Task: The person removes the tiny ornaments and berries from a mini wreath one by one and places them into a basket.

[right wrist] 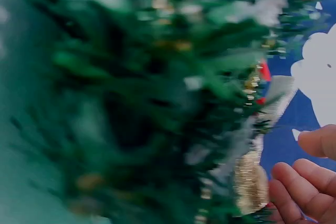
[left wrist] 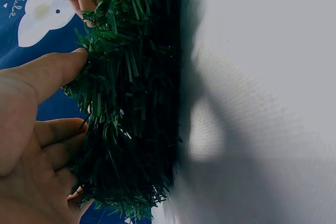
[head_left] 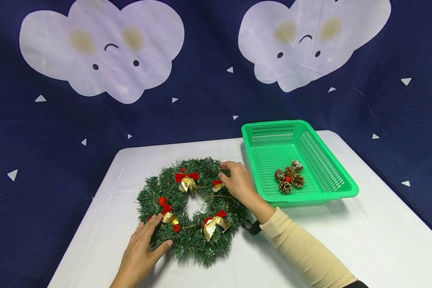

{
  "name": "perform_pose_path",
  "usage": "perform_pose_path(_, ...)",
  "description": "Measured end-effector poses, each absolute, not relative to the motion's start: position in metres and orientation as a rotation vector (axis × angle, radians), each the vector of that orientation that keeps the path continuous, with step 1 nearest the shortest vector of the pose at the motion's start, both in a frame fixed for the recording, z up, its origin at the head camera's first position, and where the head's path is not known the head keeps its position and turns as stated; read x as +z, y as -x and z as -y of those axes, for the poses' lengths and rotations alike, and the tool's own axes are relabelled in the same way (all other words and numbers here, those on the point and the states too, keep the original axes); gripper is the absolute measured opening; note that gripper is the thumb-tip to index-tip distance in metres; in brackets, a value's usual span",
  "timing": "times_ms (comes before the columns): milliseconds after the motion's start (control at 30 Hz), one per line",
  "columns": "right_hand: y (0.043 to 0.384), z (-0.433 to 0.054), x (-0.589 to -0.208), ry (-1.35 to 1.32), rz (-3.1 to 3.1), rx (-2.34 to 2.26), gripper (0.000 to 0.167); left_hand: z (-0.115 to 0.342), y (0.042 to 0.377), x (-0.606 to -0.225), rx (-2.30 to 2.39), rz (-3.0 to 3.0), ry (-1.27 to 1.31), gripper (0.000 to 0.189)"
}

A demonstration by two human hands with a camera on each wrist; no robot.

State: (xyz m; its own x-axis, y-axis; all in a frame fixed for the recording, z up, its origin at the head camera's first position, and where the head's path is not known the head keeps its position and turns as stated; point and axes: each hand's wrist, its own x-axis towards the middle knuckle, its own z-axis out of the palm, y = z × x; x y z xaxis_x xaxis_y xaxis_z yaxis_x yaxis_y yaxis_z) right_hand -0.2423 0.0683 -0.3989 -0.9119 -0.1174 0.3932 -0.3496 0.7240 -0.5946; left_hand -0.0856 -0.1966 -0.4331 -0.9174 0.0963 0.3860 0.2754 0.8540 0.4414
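Observation:
A green tinsel wreath (head_left: 209, 252) lies flat on the table, with red-and-gold bows and small red balls on it. My left hand (head_left: 140, 248) rests on its near-left edge, thumb and fingers spread beside a bow (head_left: 170, 218). In the left wrist view, the thumb (left wrist: 58, 72) touches the green strands. At the wreath's right side, my right hand (head_left: 239, 182) is over another bow (head_left: 218, 185), which it partly covers. In the right wrist view, its thumb and fingers (right wrist: 299, 182) are apart beside the gold ribbon (right wrist: 252, 182). Two more bows sit at the top and lower right.
A green plastic basket (head_left: 345, 188) stands right of the wreath, close to my right forearm. Several pine cones (head_left: 285, 187) and a red ball (head_left: 287, 179) lie in it. The white table (head_left: 90, 240) ends at a dark blue cloud-print curtain (head_left: 201, 120).

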Motion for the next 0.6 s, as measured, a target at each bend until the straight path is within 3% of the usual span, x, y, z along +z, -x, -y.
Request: perform_pose_path(600,0.255,-0.067,-0.425,-0.319,2.592,0.905,0.027,0.197,0.086,-0.433,-0.714,2.674,0.284,0.073)
